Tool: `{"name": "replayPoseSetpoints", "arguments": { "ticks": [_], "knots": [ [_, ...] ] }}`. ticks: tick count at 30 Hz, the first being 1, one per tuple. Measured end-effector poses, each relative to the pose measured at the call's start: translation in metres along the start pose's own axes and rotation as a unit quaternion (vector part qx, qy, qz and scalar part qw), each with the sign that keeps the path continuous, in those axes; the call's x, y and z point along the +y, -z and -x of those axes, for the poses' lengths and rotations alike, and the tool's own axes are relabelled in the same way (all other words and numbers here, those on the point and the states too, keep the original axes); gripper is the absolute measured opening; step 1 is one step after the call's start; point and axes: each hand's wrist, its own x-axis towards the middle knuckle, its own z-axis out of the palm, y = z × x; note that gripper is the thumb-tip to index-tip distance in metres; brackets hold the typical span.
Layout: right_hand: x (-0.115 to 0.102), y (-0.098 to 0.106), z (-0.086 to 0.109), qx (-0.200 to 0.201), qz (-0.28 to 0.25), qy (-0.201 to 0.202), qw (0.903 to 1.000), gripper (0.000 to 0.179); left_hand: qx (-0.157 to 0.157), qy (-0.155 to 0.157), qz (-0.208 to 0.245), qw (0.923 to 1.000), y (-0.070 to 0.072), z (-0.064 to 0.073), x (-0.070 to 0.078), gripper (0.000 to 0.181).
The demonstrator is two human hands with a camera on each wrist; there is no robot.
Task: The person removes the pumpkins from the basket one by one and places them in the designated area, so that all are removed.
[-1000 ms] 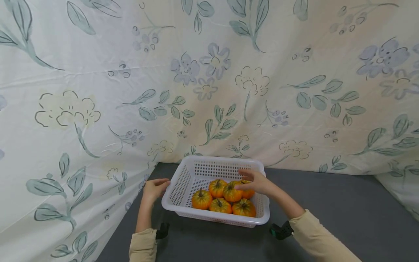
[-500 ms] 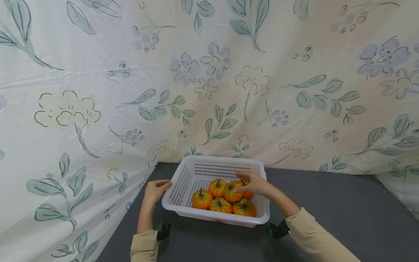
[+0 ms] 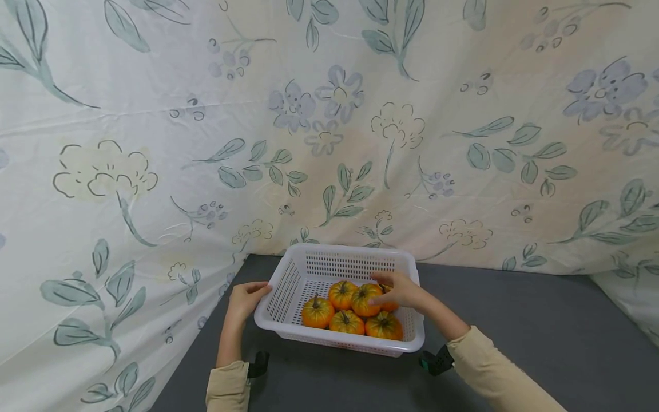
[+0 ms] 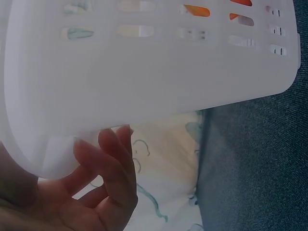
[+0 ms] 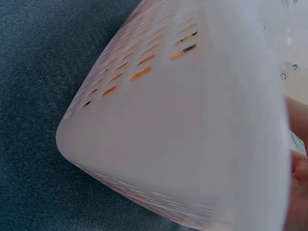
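Observation:
A white perforated plastic basket [image 3: 288, 332] sits on the dark table, with several small orange-and-green pumpkins [image 3: 317, 313] inside. At its left end my left hand [image 3: 243, 300] grips the rim; in the left wrist view the fingers [image 4: 115, 166] curl under the rim against the outer wall. My right hand [image 3: 404, 290] reaches over the right end, fingers spread above the back-right pumpkin [image 3: 389, 304] and partly covering it. The thumb lies close to the neighbouring pumpkin [image 3: 364, 300]; contact is unclear. The basket wall [image 5: 159, 130] hides most of the right hand in the right wrist view.
The dark grey table [image 3: 515, 337] extends to the right and in front of the basket. A pale cloth [image 3: 329, 189] printed with leaves and flowers hangs behind and along the left side. Black wrist devices [image 3: 437, 360] sit on both forearms.
My right hand has lowered slightly toward the pumpkins, its fingers drawing a little closer together. The left hand has edged slightly right at the rim. The basket and pumpkins look unmoved.

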Motion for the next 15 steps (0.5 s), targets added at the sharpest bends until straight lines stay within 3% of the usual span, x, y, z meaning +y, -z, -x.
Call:
{"name": "replayPoseSetpoints", "arguments": {
  "ticks": [15],
  "knots": [
    [-0.0021, -0.0057, -0.0021, -0.006, 0.012, 0.014, 0.9998, 0.069, 0.001, 0.001, -0.002, 1.0, 0.0015, -0.001, 0.0006, 0.037]
  ]
}}
